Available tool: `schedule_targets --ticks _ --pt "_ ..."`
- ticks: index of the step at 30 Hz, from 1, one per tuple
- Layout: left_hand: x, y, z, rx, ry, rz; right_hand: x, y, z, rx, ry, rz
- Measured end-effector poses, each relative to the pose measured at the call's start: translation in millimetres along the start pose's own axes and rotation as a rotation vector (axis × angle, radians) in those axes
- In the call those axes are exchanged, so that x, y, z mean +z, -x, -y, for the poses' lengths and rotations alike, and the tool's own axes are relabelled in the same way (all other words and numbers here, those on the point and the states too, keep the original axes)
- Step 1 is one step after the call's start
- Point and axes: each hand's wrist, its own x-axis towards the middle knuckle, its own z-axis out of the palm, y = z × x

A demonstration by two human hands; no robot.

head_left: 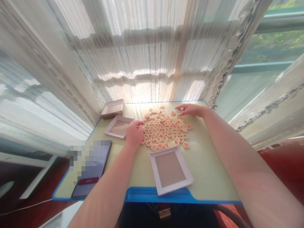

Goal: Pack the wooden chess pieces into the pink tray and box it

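Note:
Many round wooden Chinese chess pieces (161, 127) with red or black characters lie in a loose patch on the pale table. Some are blank side up, and a few rest on others. At the patch's left edge is my left hand (135, 133), its index finger stretched toward the nearest pieces and its other fingers partly hidden. My right hand (193, 110) reaches over the far right edge of the patch, fingers apart. Its fingertips are close to a red-marked piece (173, 112) and a black-marked one; whether they touch is unclear. I see nothing held in either hand.
A shallow open box (155, 172) lies nearest me, partly over the table's blue front edge (137, 193). Another open box (115, 127) sits left, with stacked boxes (112, 108) behind it. A dark tablet (95, 172) lies at left. Sheer curtains (142, 57) hang beyond the table.

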Motion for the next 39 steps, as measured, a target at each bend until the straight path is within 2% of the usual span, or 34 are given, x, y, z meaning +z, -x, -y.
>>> schedule_targets --ticks 5,8,10,13,17,19,21,23,27,30,33,35,36,39 --pt "0.1 -0.3 0.5 0.05 -0.018 0.009 9.6 8.3 5.4 -0.001 -0.152 -0.001" --pt "-0.3 -0.1 -0.2 0.106 -0.026 -0.017 24.4 20.5 12.8 -0.012 -0.188 -0.094" --pt "-1.2 1.1 -2.3 0.198 0.001 -0.014 38.2 33.4 18.5 0.02 -0.128 -0.125" --pt "-3.3 4.4 -7.4 0.334 0.016 0.059 60.9 57.8 23.9 0.038 0.091 -0.178" --pt "-6.1 7.3 -10.2 0.363 0.017 0.181 83.2 85.6 18.7 -0.02 0.167 -0.195" --pt "-7.3 7.3 -7.7 0.38 0.034 0.204 89.5 91.8 12.5 -0.062 0.2 -0.248" --pt "-9.2 7.2 -3.6 0.405 0.077 0.167 93.7 92.8 6.9 -0.106 0.235 -0.345" --pt "-12.4 8.4 0.4 0.407 0.14 0.066 96.5 91.0 3.4 -0.146 0.262 -0.434" --pt "-22.1 17.4 2.8 0.33 0.195 -0.061 97.7 87.9 1.1 -0.211 0.271 -0.472" --pt "-28.2 25.2 -4.2 0.294 0.198 -0.103 95.7 86.9 0.5 -0.208 0.243 -0.497" --pt "-33.4 22.5 -22.5 0.218 0.208 -0.122 93.5 84.6 1.1 -0.186 0.217 -0.52" --pt "-37.2 11.3 -39.2 0.141 0.256 -0.047 92.8 82.2 2.6 -0.172 0.221 -0.505" --pt "-38.8 3.3 -47.5 0.117 0.254 0.034 92.6 81.0 3.3 -0.172 0.228 -0.492" --pt "-36.9 -24.4 -64.8 0.122 0.106 0.259 92.1 78.3 3.8 -0.188 0.236 -0.504"
